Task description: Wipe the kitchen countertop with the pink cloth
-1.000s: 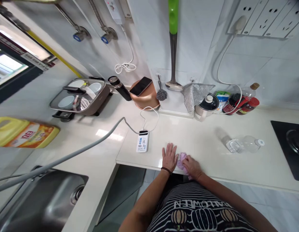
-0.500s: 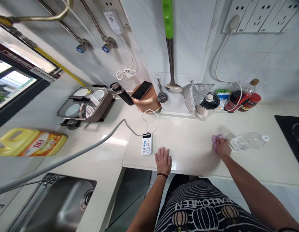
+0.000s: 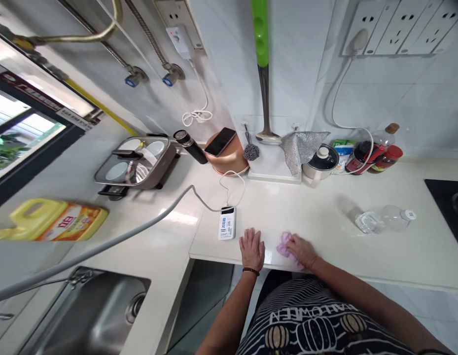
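Note:
A crumpled pink cloth (image 3: pixel 284 244) is pressed on the pale countertop (image 3: pixel 265 207) under my right hand (image 3: pixel 301 250), whose fingers are closed on it near the front edge. My left hand (image 3: pixel 252 247) lies flat on the counter with its fingers stretched forward, and a dark bead bracelet circles that wrist. Just left of it sits a white power bank (image 3: pixel 227 224) with a cable plugged into its far end. To the right of my right hand, a clear plastic bottle (image 3: pixel 389 219) with a white cap stands on the counter.
Along the wall are an electric pan (image 3: pixel 155 176) with dishes, a black flask (image 3: pixel 192 148), a copper-coloured pot (image 3: pixel 238 162) bearing a phone (image 3: pixel 221 141), a small lidded pot (image 3: pixel 319 165) and sauce bottles. A sink (image 3: pixel 91 310) lies left; a grey hose (image 3: pixel 121 237) crosses the counter.
My right hand has slid the pink cloth left and nearer to me, away from the clear bottle. The left hand keeps its place on the counter; the whole view has shifted slightly.

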{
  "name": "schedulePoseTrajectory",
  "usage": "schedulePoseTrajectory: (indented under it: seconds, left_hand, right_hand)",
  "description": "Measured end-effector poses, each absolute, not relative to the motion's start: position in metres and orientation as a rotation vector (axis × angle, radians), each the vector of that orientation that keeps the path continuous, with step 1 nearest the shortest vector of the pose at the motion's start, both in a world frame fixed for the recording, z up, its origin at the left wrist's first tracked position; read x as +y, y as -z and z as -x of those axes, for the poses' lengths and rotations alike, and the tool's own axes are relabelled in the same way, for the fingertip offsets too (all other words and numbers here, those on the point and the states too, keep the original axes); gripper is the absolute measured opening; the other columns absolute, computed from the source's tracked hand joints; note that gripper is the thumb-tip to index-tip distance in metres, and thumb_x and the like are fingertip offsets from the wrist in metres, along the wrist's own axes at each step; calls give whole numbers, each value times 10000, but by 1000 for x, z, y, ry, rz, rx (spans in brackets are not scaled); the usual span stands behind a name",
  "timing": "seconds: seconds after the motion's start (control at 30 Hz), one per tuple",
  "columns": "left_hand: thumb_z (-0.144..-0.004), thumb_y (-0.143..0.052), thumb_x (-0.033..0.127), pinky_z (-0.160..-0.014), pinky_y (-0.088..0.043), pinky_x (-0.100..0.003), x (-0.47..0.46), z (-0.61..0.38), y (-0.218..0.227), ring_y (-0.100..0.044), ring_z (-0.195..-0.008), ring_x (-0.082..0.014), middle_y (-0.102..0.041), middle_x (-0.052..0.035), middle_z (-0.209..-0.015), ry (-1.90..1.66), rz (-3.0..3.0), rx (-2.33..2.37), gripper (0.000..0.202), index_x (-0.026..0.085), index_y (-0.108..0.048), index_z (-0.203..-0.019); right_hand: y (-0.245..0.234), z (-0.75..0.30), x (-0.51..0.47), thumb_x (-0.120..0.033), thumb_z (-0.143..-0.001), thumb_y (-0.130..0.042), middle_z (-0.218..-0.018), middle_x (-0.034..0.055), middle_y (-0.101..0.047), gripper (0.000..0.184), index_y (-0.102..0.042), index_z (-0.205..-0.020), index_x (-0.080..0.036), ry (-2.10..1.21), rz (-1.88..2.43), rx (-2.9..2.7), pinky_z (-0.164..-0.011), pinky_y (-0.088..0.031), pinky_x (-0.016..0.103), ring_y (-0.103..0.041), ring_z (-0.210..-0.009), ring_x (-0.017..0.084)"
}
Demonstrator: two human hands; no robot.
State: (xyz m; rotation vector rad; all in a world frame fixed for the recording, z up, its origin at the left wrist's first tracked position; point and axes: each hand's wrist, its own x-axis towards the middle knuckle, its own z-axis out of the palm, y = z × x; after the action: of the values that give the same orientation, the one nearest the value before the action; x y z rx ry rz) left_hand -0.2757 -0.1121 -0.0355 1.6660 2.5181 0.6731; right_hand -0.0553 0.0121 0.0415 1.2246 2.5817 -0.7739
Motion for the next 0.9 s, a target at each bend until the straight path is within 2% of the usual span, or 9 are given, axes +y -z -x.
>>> schedulePoseTrajectory:
  seconds: [0.13, 0.3, 0.47, 0.57, 0.67, 0.77, 0.9]
  left_hand:
    - [-1056, -446, 280, -1358, -177, -627, -113, 276, 37, -225, -1674, -296, -478, -160, -1684, -671, -1686, 2530, 490, 186, -623, -1504]
    - [-1060, -445, 275, -1361, -178, -621, -113, 277, 38, -218, -1675, -293, -479, -147, -1686, -636, -1686, 2532, 485, 191, -626, -1502]
    - [-1062, -434, 304, -1365, -163, -625, -115, 277, 38, -200, -1679, -286, -477, -155, -1684, -666, -1686, 2510, 516, 191, -596, -1538]
    - [-1061, -425, 321, -1365, -159, -628, -116, 278, 37, -184, -1684, -279, -484, -156, -1679, -694, -1701, 2512, 554, 192, -541, -1587]
    - [-1066, -415, 330, -1365, -165, -624, -116, 278, 36, -176, -1685, -280, -488, -163, -1676, -696, -1706, 2519, 569, 181, -516, -1606]
    - [-1075, -409, 333, -1362, -175, -623, -117, 278, 36, -184, -1684, -284, -485, -169, -1678, -691, -1708, 2521, 561, 175, -521, -1601]
    - [-1081, -407, 339, -1354, -190, -633, -118, 278, 37, -202, -1681, -293, -478, -171, -1683, -691, -1719, 2520, 560, 184, -511, -1609]
  right_hand:
    - [-39, 20, 74, -324, -1083, -450, -1298, 61, -614, 309, -740, -1186, -298, 624, -1583, 2458, -707, -433, 260, -626, -953, 172]
    - [-47, -14, 132, -359, -1097, -473, -1293, 86, -594, 317, -728, -1258, -261, 513, -2070, 2205, -673, -410, 281, -571, -824, 142]
    - [-53, 3, 153, -380, -1125, -394, -1343, 133, -550, 406, -670, -1363, -199, 478, -2169, 2103, -660, -371, 296, -545, -796, 141]
    - [-52, 38, 154, -427, -1127, -394, -1392, 143, -534, 432, -631, -1398, -187, 516, -2081, 2177, -696, -375, 291, -568, -898, 162]
    - [-50, 81, 132, -425, -1097, -498, -1407, 112, -552, 373, -657, -1349, -201, 633, -1818, 2360, -745, -390, 272, -581, -997, 173]
    - [-47, 118, 82, -393, -1039, -626, -1336, 45, -621, 252, -718, -1228, -255, 758, -1516, 2519, -783, -402, 248, -585, -1020, 165]
    - [-44, 137, 23, -390, -961, -741, -1228, 3, -684, 181, -747, -1130, -323, 824, -1241, 2654, -789, -420, 235, -602, -1034, 179]
